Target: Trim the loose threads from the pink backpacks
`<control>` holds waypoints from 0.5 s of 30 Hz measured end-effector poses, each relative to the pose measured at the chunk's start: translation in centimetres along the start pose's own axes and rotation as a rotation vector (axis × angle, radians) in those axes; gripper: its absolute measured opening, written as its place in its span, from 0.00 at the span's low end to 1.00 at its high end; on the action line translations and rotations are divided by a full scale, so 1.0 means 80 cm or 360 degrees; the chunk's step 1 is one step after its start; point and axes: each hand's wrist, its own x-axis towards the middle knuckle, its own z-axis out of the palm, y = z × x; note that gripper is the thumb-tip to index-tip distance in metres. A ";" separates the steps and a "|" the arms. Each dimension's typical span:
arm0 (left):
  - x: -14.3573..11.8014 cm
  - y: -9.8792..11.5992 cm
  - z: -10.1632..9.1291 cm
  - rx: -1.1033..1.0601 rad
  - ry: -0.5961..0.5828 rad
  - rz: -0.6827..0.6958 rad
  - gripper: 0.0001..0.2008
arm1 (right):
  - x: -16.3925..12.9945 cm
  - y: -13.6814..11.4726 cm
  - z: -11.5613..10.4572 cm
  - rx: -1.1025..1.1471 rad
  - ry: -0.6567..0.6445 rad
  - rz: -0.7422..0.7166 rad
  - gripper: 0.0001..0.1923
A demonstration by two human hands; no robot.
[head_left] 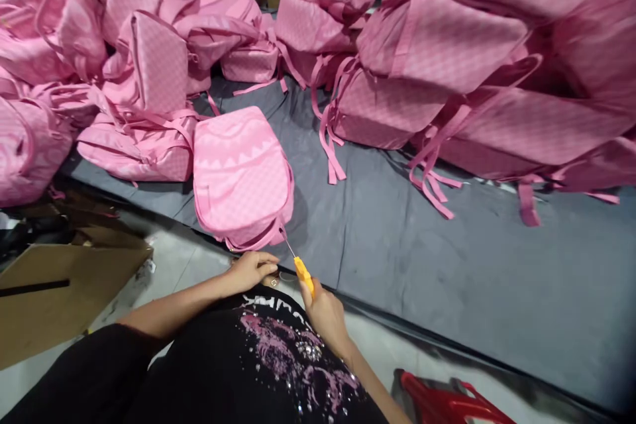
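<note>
A pink checked backpack (243,179) lies on the grey-covered table near its front edge, its top panel up. My right hand (322,315) is closed around the yellow handle of a thin-shafted hand tool (303,275). The slim metal tip of this tool reaches the backpack's lower right corner, by a dark spot there. Just below the backpack, at the table edge, is my left hand (251,270), its fingers bent and pressed together. Whether anything sits between those fingers is hidden.
Pink backpacks (144,66) are heaped at the left and back. More stacked backpacks (447,46) rise on the right, straps hanging over the grey table cover (447,278). A cardboard box (74,298) stands on the floor at left; a red object (447,397) is at lower right.
</note>
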 end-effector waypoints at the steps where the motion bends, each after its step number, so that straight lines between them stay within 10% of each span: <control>1: -0.003 0.005 -0.008 0.0281 0.0063 0.0112 0.26 | 0.011 -0.001 0.002 0.0007 -0.0022 -0.0008 0.21; 6: 0.034 0.032 -0.068 0.1749 0.0451 0.0554 0.46 | 0.039 0.003 0.003 0.0032 -0.0106 -0.0012 0.22; 15: 0.084 0.126 -0.055 0.1653 0.0411 0.0790 0.17 | -0.016 0.043 -0.033 0.0544 0.0056 -0.0363 0.41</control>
